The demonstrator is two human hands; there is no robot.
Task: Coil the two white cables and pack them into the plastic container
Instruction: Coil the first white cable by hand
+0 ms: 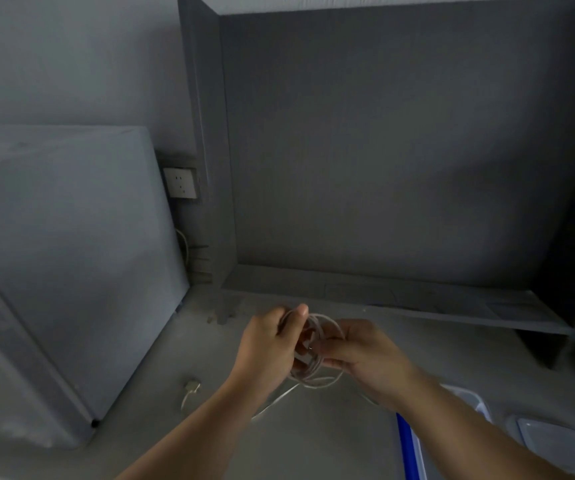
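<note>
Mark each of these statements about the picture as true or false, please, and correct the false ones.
1. Both hands hold a coil of white cable. True: the left hand and the right hand grip the coiled cable between them.
2. The coiled cable already lies inside the plastic container. False: it is held above the floor; the container lies further right.
3. A wall socket is on the wall at the left. True.
4. A connector on a white cable end lies on the floor left of the left forearm. True.
5. The container's edge strip is red. False: the strip is blue.
</note>
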